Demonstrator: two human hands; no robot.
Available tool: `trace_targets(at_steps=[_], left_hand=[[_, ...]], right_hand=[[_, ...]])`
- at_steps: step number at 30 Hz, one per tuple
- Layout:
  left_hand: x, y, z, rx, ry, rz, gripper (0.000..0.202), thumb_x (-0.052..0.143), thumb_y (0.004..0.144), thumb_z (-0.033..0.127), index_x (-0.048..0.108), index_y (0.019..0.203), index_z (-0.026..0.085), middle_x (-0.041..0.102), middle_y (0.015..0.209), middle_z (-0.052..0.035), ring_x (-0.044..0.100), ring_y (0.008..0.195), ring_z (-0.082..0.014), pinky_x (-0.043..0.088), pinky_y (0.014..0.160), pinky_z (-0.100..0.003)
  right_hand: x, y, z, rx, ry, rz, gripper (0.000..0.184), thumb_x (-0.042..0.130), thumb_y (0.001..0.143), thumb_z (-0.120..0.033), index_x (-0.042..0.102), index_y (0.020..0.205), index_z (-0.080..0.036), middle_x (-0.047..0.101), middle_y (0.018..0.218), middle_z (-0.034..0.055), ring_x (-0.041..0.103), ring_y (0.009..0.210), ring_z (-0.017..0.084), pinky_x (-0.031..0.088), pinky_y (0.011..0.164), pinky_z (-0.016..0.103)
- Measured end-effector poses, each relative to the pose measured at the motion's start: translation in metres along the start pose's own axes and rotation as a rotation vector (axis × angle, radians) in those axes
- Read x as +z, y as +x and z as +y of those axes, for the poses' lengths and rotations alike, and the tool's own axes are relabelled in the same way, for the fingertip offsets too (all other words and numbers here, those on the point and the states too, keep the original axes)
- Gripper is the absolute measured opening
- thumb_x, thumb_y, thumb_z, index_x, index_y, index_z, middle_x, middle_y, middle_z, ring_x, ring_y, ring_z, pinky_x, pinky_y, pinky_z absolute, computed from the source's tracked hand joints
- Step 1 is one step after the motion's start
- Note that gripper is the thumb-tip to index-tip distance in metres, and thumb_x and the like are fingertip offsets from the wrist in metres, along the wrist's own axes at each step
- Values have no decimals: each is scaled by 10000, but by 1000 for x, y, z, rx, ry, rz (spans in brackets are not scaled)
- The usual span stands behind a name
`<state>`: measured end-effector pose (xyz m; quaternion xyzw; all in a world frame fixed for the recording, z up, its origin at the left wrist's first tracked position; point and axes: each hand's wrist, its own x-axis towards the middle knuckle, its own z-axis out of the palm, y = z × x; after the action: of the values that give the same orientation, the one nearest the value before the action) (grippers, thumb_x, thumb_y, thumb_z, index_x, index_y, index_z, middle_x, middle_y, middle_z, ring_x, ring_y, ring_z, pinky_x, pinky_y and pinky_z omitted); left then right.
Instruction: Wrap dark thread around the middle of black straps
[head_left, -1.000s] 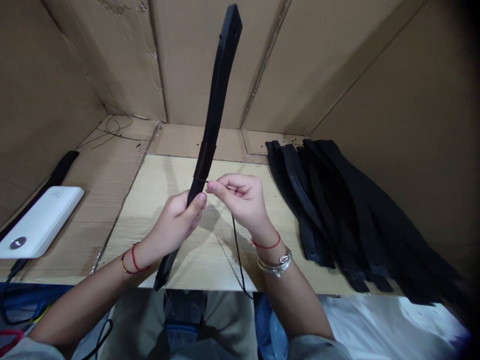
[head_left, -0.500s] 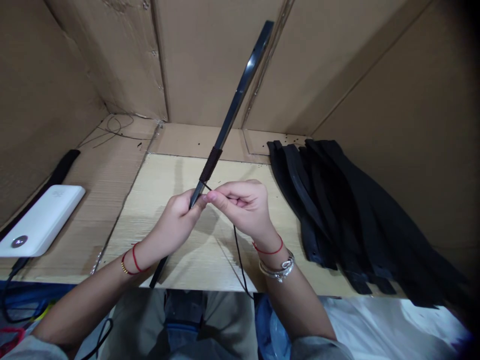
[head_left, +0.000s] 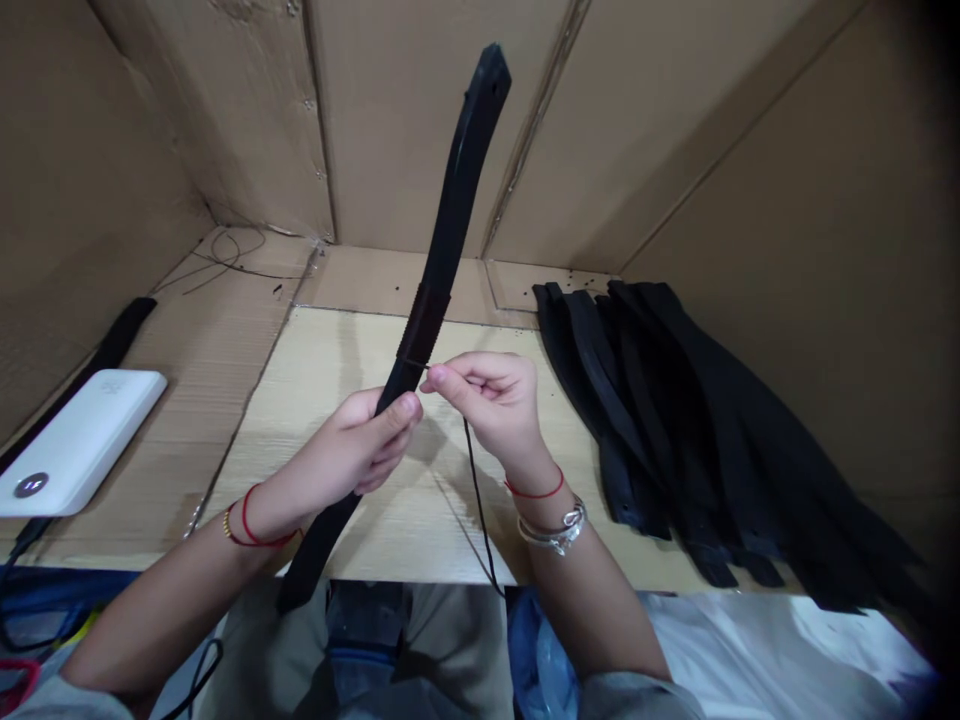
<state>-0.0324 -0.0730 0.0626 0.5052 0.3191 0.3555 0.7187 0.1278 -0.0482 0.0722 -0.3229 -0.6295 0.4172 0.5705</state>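
Note:
My left hand (head_left: 361,442) is wrapped round a long black curved strip (head_left: 450,220) and holds it upright over the wooden board (head_left: 330,350). A band of dark cord windings (head_left: 424,322) circles the strip just above that hand. My right hand (head_left: 491,400) pinches a thin black cord (head_left: 474,490) beside the windings, and the cord hangs down past the table's front edge. The strip's lower end reaches below the table edge near my lap.
A pile of several black strips (head_left: 675,420) lies on the right of the table. A white power bank (head_left: 79,440) sits at the left with a black strip (head_left: 120,335) behind it. Cardboard walls (head_left: 390,120) close in the back and sides. Loose thin wire (head_left: 225,255) lies at the back left.
The strip has turned in my left hand, from edge-on half a second ago to showing its broad face, and slid lower. My right hand stays pinched on the cord by the windings.

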Motion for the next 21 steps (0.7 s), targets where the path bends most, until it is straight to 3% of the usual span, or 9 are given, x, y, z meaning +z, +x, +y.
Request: trace_targets(at_steps=[7, 14, 21], left_hand=[[-2, 2, -1, -38, -300, -185, 402, 593, 883, 542, 428, 741, 205, 273, 479, 124, 149, 334, -24, 251, 273, -102], [-3, 1, 0, -53, -339, -253, 385, 593, 897, 510, 446, 734, 194, 272, 476, 124, 135, 334, -19, 265, 276, -92], [-5, 2, -4, -5, -340, -318, 383, 555, 923, 511, 451, 738, 192, 274, 472, 121, 145, 327, -23, 271, 278, -94]], right_hand=[[-2, 5, 4, 80, 74, -77, 290, 770, 766, -412, 712, 617, -169, 564, 527, -14, 444, 477, 80, 325, 425, 225], [-4, 4, 2, 41, 103, -46, 240, 779, 771, -344, 721, 606, -180, 502, 478, -37, 473, 485, 83, 393, 480, 228], [-4, 3, 6, 38, 136, -41, 243, 782, 767, -358, 723, 611, -181, 534, 506, -19, 479, 500, 89, 375, 469, 227]])
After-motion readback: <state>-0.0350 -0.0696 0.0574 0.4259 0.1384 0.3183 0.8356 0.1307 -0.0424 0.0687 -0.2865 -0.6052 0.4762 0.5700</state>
